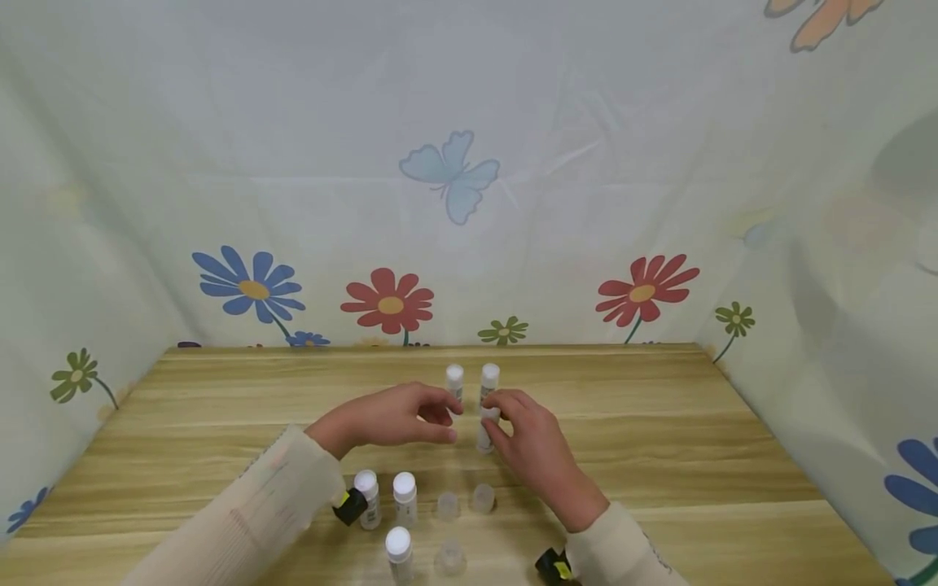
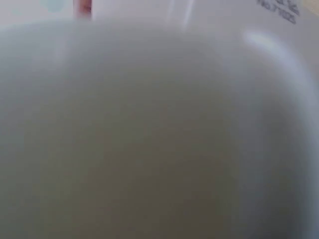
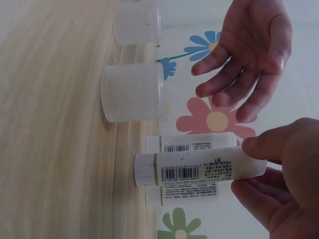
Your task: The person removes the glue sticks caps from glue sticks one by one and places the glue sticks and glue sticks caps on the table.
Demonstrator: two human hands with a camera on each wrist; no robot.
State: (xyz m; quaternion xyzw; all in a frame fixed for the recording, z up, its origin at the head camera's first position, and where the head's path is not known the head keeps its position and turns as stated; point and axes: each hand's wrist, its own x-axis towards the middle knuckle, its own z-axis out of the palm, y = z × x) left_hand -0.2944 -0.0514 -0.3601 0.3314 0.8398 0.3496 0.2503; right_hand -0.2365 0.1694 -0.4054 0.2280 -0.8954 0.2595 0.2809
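White tube (image 3: 199,168) pinched at upper end by R hand (image 1: 533,446); L hand (image 1: 396,417) loosely bent, nothing held.
Prob. light, stiff, slick; best gripped mid-body, near side.

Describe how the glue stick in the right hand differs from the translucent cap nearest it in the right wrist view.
The glue stick is opaque white with a printed barcode; the cap is translucent and unprinted.
The glue stick is long and slim; the cap is short and squat.
The right hand pinches the glue stick; the cap rests on the table.
Both are roughly cylindrical.
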